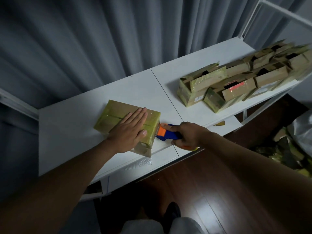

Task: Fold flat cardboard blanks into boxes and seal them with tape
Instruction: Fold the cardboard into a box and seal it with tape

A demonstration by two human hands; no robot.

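Observation:
A closed cardboard box [116,115] wrapped in yellowish tape lies on the white table [70,132]. My left hand [130,130] rests flat on its top, fingers together and stretched out, pressing down. My right hand [187,134] grips a blue and orange tape dispenser [166,131], whose orange front end touches the box's right side wall. The roll of tape itself is hidden under my hand.
Several folded, taped boxes with open top flaps [236,81] are packed together at the table's right end. A white metal frame [263,16] rises behind them. Grey curtains [101,39] hang behind the table. More cardboard and a plastic bag [293,144] lie on the dark wood floor at right.

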